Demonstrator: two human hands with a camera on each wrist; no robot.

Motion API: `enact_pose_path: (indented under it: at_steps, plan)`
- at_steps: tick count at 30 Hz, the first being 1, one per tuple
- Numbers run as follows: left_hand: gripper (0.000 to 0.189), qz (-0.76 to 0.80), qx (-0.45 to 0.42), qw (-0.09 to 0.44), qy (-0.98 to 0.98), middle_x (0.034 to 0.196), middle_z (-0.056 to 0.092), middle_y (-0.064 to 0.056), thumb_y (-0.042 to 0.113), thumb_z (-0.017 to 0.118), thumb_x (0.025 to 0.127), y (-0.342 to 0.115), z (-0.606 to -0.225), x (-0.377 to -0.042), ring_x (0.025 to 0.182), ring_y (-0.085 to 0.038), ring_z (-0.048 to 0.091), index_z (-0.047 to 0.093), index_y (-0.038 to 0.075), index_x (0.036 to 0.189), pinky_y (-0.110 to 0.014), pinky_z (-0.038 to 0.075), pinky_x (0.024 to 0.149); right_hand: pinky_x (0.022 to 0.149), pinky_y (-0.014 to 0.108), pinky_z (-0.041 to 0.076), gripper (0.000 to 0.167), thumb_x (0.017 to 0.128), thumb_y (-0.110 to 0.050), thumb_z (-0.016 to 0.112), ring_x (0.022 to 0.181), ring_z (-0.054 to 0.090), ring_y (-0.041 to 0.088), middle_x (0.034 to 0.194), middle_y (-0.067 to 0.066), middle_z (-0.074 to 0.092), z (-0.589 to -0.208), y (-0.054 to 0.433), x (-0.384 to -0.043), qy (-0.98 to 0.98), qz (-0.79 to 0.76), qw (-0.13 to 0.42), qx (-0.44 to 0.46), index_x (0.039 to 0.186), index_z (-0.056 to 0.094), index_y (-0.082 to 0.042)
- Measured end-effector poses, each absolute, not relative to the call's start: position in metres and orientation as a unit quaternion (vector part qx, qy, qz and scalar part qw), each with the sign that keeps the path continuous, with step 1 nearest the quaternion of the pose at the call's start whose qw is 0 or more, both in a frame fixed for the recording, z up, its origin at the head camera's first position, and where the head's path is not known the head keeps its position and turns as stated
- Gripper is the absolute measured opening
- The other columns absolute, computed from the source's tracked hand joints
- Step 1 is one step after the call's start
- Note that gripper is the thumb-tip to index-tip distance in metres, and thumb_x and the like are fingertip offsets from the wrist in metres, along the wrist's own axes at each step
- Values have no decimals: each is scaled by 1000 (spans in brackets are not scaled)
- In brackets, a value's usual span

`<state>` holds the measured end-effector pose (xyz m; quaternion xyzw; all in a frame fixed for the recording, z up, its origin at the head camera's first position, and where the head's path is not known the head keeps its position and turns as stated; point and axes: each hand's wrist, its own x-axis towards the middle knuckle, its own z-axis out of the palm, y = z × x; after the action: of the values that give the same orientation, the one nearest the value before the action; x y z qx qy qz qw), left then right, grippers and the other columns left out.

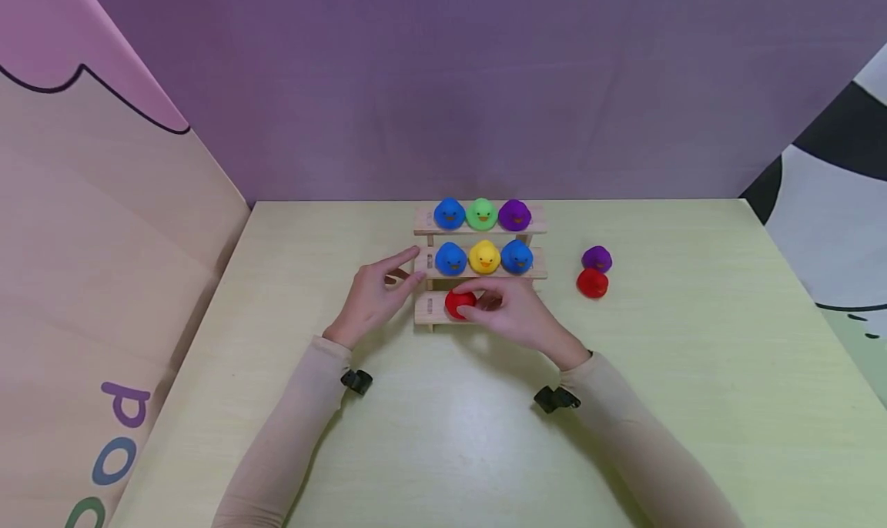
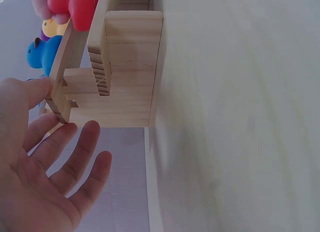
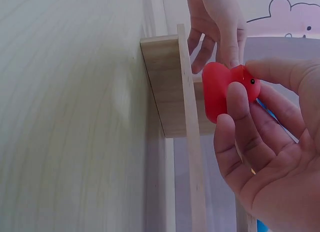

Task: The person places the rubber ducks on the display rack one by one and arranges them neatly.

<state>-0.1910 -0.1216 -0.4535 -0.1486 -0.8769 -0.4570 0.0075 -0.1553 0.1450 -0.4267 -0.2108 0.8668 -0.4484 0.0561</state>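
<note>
A small three-tier wooden rack stands on the table. My right hand pinches a red rubber duck between thumb and fingers at the left part of the lowest tier. In the right wrist view the duck is upright relative to the plank, its base close over it. My left hand grips the left end of the middle plank between thumb and index finger, its other fingers spread. Blue, yellow and blue ducks sit on the middle tier.
On the top tier sit blue, green and purple ducks. Right of the rack, a purple duck and a red duck lie on the table. A purple wall panel rises behind the table.
</note>
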Motion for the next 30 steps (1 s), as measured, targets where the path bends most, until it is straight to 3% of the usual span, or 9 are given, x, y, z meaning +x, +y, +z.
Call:
enact_pose_path:
  at_steps: [8, 21, 30]
  plan:
    - [54, -454, -149, 6, -879, 150, 66, -4, 38, 72, 103, -122, -452, -190, 108, -27, 74, 59, 26, 154, -45, 64, 93, 80, 30, 59, 31, 95, -18, 81, 86, 69, 18, 110, 6, 80, -430, 134, -160, 863, -451, 75, -213, 126, 79, -13]
    - [54, -457, -158, 11, -875, 149, 67, -6, 37, 72, 104, -123, -453, -190, 108, -28, 74, 60, 21, 154, -47, 64, 93, 75, 29, 59, 33, 95, -16, 80, 83, 68, 19, 112, 6, 79, -433, 129, -160, 856, -463, 82, -214, 127, 78, -13]
    - [54, -457, -152, 8, -876, 148, 67, -6, 37, 71, 104, -122, -453, -190, 109, -29, 74, 60, 20, 154, -48, 63, 95, 71, 30, 57, 35, 95, -24, 81, 82, 65, 20, 108, 1, 80, -434, 139, -159, 862, -460, 71, -200, 130, 78, -17]
